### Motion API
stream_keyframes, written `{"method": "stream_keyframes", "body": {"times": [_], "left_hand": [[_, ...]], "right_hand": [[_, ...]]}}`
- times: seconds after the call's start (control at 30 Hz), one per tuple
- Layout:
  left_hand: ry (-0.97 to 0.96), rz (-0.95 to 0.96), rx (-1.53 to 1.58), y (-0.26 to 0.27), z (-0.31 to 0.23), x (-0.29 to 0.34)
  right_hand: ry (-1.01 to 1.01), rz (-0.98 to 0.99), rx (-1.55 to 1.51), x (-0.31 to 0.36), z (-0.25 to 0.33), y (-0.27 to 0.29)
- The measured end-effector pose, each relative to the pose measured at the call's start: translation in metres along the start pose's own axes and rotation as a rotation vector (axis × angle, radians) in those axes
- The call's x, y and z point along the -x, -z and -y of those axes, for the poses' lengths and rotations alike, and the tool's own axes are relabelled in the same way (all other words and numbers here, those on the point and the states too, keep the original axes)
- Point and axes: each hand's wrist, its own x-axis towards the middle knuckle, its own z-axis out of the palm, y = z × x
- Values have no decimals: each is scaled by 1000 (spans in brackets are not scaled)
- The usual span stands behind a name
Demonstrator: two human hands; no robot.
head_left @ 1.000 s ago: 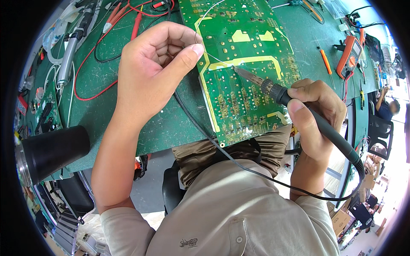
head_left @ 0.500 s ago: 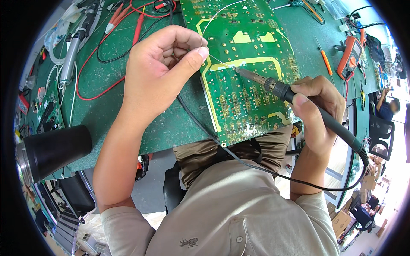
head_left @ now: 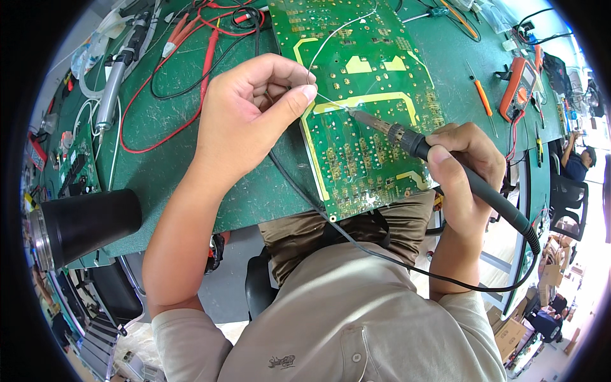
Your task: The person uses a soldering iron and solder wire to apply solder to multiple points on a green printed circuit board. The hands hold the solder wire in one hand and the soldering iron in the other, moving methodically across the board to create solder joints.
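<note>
Best to hold the soldering iron (head_left: 410, 141) steady, gripped in the right hand (head_left: 475, 151), and to feed the solder wire (head_left: 331, 100), pinched between thumb and forefinger of the left hand (head_left: 251, 114), gently to the tip. Pointing left and forward, tip at the yellow band (head_left: 388, 97) on the circuit board (head_left: 375, 79); long axis slanting back rightward. Board on the table (head_left: 172, 178), jutting past the near edge, lengthwise front to back, far end leaning left.

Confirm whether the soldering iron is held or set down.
Held: the right hand grips the soldering iron, its tip at the green circuit board.
</note>
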Motion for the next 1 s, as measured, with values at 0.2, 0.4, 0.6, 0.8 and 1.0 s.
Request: {"method": "stream_keyframes", "body": {"times": [0.2, 0.4, 0.6, 0.8, 1.0], "left_hand": [[-28, -64, 28, 1, -2, 1], [-36, -52, 34, 4, -3, 1], [-37, -33, 31, 6, -4, 1], [-45, -46, 42, 4, -4, 1], [-80, -62, 66, 2, -3, 0]], "right_hand": [[-11, -11, 21, 3, -1, 1], [17, -41, 44, 3, -5, -1], [-2, -39, 34, 7, -1, -5], [-30, -43, 24, 8, -5, -2], [-24, -27, -130, 5, -23, 5]]}}
